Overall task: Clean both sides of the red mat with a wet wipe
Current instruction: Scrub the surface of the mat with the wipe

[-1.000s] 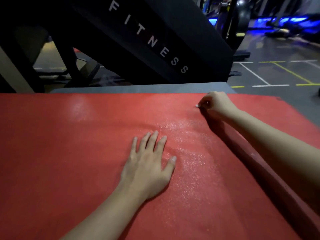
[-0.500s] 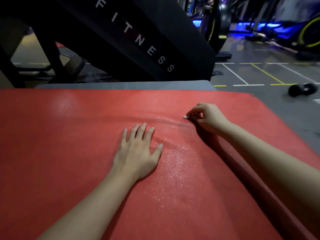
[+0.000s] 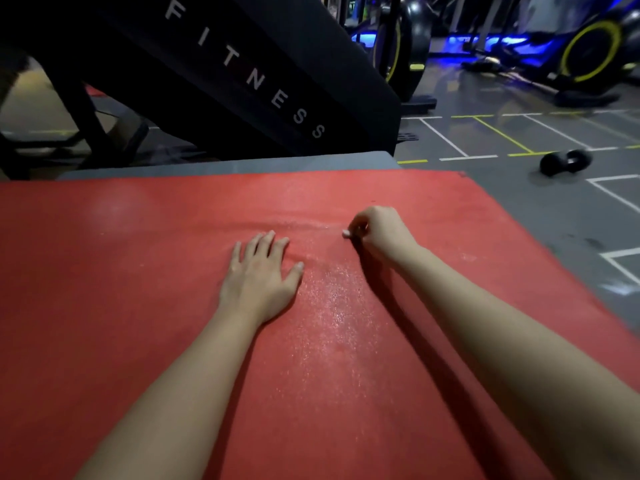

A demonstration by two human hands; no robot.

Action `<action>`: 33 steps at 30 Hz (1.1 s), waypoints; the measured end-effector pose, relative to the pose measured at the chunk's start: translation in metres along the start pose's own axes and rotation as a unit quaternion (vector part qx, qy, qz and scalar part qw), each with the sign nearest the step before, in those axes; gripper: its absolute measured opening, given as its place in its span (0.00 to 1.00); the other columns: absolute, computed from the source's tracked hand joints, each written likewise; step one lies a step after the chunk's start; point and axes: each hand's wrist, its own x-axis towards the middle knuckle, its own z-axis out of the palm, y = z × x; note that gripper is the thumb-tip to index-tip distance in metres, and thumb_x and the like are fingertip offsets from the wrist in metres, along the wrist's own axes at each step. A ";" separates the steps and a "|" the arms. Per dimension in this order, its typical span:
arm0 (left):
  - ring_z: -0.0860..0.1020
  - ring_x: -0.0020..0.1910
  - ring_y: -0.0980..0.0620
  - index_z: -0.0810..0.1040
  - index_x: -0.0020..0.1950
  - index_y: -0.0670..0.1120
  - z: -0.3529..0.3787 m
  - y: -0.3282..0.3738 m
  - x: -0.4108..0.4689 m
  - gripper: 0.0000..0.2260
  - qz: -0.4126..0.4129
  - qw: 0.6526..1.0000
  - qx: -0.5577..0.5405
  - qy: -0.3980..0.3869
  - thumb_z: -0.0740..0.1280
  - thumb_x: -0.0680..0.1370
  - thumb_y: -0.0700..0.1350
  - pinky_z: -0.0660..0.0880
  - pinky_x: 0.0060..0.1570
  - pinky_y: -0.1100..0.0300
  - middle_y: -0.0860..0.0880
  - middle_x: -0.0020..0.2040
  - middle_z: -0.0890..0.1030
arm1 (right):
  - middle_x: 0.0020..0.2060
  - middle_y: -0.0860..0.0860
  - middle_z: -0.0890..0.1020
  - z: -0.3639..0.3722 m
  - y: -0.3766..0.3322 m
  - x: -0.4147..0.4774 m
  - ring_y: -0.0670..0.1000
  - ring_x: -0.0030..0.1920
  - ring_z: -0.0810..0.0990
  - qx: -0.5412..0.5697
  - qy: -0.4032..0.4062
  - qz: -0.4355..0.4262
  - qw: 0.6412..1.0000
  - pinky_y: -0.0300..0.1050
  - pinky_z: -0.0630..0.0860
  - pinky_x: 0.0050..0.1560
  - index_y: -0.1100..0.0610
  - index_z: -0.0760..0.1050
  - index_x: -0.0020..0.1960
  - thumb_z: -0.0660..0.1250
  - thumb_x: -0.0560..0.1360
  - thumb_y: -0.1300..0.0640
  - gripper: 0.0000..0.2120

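The flat red foam mat (image 3: 138, 306) is lying on the floor (image 3: 519, 209), left hand (image 3: 259, 282) pressing it with spread grip, right hand (image 3: 377, 233) pinching a small white wipe (image 3: 346, 233) — overlapping strokes, I think, are working best.

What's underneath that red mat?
A grey mat shows beyond the far edge of the red mat, which seems to lie on it. How far it reaches beneath is covered.

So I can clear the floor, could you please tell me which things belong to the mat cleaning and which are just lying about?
In the job: red mat; left hand flat on it; right hand pinching a white scrap, likely the wet wipe.
Lying about: dumbbell; grey mat; fitness machine; exercise bikes.
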 end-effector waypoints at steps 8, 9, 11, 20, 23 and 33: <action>0.55 0.81 0.48 0.60 0.80 0.53 0.003 -0.002 0.002 0.29 -0.001 1.000 -0.010 0.013 0.52 0.81 0.64 0.48 0.79 0.43 0.49 0.81 0.60 | 0.41 0.53 0.86 -0.011 -0.002 -0.066 0.54 0.42 0.82 -0.009 -0.066 0.011 0.998 0.38 0.66 0.38 0.51 0.86 0.47 0.73 0.73 0.59 0.06; 0.55 0.81 0.48 0.60 0.80 0.52 0.004 -0.003 0.003 0.29 -0.003 1.000 -0.010 0.014 0.52 0.81 0.64 0.48 0.79 0.43 0.48 0.81 0.60 | 0.41 0.53 0.86 -0.015 -0.002 -0.069 0.52 0.41 0.82 -0.005 -0.082 0.011 0.997 0.38 0.66 0.38 0.51 0.87 0.48 0.73 0.73 0.59 0.06; 0.54 0.81 0.48 0.60 0.80 0.53 0.004 -0.003 0.004 0.29 -0.003 1.000 -0.011 0.009 0.52 0.82 0.64 0.48 0.79 0.43 0.49 0.81 0.60 | 0.40 0.55 0.86 -0.019 -0.005 -0.063 0.50 0.40 0.82 0.011 -0.078 0.028 0.996 0.38 0.67 0.37 0.53 0.87 0.48 0.74 0.73 0.58 0.05; 0.55 0.80 0.48 0.62 0.79 0.52 0.001 -0.001 0.004 0.29 0.000 1.000 -0.017 0.014 0.53 0.81 0.63 0.48 0.79 0.43 0.48 0.81 0.61 | 0.36 0.51 0.86 -0.034 -0.013 -0.126 0.35 0.27 0.75 0.054 -0.108 0.025 0.992 0.32 0.66 0.29 0.51 0.87 0.45 0.77 0.72 0.48 0.07; 0.55 0.80 0.48 0.62 0.80 0.51 0.001 -0.001 0.004 0.29 -0.004 1.000 -0.017 0.015 0.53 0.82 0.63 0.48 0.79 0.44 0.48 0.81 0.61 | 0.35 0.50 0.85 -0.037 -0.010 -0.130 0.39 0.29 0.76 0.066 -0.085 0.033 0.994 0.31 0.67 0.29 0.51 0.87 0.46 0.76 0.72 0.49 0.07; 0.60 0.79 0.47 0.66 0.78 0.51 -0.002 -0.002 0.002 0.27 0.005 1.000 -0.017 0.025 0.54 0.82 0.62 0.53 0.79 0.44 0.47 0.79 0.65 | 0.36 0.49 0.85 -0.043 -0.018 -0.176 0.45 0.34 0.80 0.053 -0.120 -0.027 0.991 0.40 0.72 0.36 0.49 0.86 0.44 0.76 0.72 0.50 0.04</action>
